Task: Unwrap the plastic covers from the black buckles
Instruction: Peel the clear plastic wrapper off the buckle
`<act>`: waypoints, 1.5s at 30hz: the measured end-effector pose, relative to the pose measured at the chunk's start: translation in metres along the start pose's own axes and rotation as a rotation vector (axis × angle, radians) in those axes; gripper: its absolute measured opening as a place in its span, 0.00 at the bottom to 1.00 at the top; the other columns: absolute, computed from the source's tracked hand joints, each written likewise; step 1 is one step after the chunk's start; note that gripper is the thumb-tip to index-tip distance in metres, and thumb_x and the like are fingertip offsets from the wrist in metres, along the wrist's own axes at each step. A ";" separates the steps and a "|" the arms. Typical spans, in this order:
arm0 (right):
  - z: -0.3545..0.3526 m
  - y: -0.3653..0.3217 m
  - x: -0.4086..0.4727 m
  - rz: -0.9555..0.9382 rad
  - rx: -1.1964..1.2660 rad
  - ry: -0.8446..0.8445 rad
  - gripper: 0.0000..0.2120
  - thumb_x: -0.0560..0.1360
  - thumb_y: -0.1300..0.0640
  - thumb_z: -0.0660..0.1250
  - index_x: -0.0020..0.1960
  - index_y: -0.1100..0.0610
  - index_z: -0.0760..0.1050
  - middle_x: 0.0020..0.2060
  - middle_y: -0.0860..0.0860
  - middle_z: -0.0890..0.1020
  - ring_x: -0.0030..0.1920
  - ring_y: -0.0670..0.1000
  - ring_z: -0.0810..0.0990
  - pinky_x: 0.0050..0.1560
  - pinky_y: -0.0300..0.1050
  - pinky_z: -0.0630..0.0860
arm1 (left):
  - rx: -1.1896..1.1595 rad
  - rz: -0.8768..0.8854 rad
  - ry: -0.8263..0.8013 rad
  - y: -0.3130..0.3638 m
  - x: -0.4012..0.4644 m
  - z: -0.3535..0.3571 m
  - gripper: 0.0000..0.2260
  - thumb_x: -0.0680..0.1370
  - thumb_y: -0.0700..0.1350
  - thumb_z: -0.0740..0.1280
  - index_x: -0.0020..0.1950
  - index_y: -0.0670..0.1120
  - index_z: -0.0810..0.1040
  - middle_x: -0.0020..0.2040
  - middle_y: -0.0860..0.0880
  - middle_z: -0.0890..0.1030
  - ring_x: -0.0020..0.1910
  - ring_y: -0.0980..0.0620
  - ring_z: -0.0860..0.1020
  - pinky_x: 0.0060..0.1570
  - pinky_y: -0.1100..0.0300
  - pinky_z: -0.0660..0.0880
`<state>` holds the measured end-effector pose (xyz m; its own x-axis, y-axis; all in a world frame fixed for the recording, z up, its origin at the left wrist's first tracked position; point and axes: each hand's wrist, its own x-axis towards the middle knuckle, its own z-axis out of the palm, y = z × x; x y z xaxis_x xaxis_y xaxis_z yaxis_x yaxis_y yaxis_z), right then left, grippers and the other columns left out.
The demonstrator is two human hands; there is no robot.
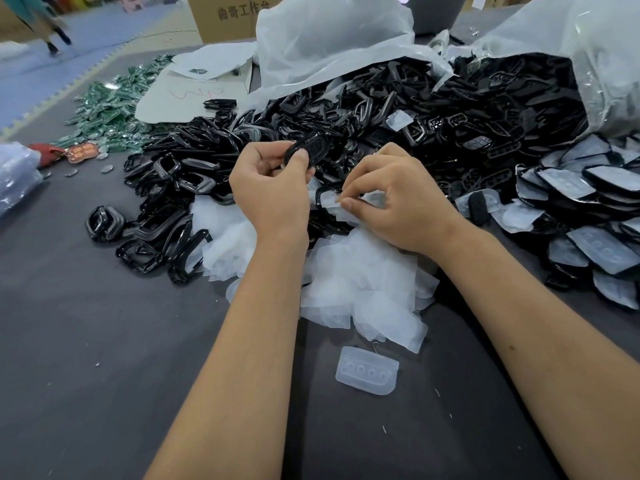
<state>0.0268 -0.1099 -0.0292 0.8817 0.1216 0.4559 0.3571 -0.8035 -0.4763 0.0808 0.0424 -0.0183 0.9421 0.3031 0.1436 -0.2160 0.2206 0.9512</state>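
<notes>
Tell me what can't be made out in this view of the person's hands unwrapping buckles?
- Head view: black buckle, mostly hidden by the left hand.
- Clear plastic cover: the right hand hides most of it.
- Cardboard box lettering: cut off by white plastic bag.

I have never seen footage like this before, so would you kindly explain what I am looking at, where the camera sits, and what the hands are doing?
There is no machine here. This is a single picture from a wide-angle camera worn on a person's head, looking forward and down over their two bare forearms.

The left hand holds up one black buckle between thumb and fingers. The right hand pinches a thin clear plastic cover.

On the dark grey table lies a big heap of black buckles spilling from large white plastic bags. Just under the hands is a pile of clear covers, and one moulded clear piece lies apart, nearer the camera. At the right are parts with clear plastic on them; at the far left, small green packets.
</notes>
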 end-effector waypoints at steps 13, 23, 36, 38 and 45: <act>-0.013 0.000 0.001 0.353 0.809 0.270 0.05 0.76 0.68 0.73 0.50 0.59 0.83 0.39 0.58 0.87 0.33 0.51 0.78 0.33 0.41 0.75 | 0.023 -0.024 -0.135 0.000 -0.003 0.001 0.09 0.75 0.30 0.72 0.44 0.43 0.80 0.40 0.41 0.82 0.33 0.50 0.82 0.36 0.64 0.78; -0.018 -0.005 0.001 0.385 0.920 0.314 0.11 0.76 0.66 0.74 0.41 0.57 0.74 0.42 0.63 0.86 0.34 0.53 0.82 0.28 0.43 0.73 | 0.066 -0.043 -0.310 0.000 -0.009 0.000 0.08 0.75 0.31 0.73 0.46 0.45 0.83 0.43 0.43 0.85 0.33 0.49 0.84 0.31 0.62 0.77; -0.022 -0.001 0.003 0.397 1.064 0.355 0.11 0.79 0.57 0.73 0.41 0.59 0.77 0.34 0.54 0.78 0.34 0.50 0.80 0.31 0.39 0.75 | 0.049 -0.084 -0.374 0.000 -0.009 0.000 0.08 0.75 0.29 0.72 0.47 0.41 0.83 0.43 0.40 0.82 0.31 0.48 0.84 0.34 0.64 0.78; -0.020 0.000 0.003 0.384 0.929 0.360 0.07 0.77 0.64 0.74 0.44 0.59 0.76 0.34 0.54 0.80 0.34 0.50 0.82 0.33 0.40 0.76 | 0.042 -0.084 -0.380 0.000 -0.010 0.000 0.08 0.75 0.29 0.72 0.47 0.41 0.83 0.43 0.41 0.82 0.31 0.49 0.83 0.36 0.63 0.79; -0.017 0.002 0.004 0.375 0.824 0.381 0.05 0.76 0.62 0.74 0.44 0.53 0.82 0.37 0.48 0.82 0.39 0.49 0.78 0.35 0.41 0.74 | 0.020 -0.114 -0.404 -0.001 -0.009 0.001 0.08 0.76 0.29 0.72 0.50 0.40 0.84 0.51 0.32 0.83 0.37 0.47 0.85 0.43 0.58 0.83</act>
<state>0.0259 -0.1205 -0.0157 0.8750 -0.3711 0.3110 0.3052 -0.0759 -0.9493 0.0728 0.0385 -0.0206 0.9854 -0.1107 0.1293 -0.1037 0.2120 0.9717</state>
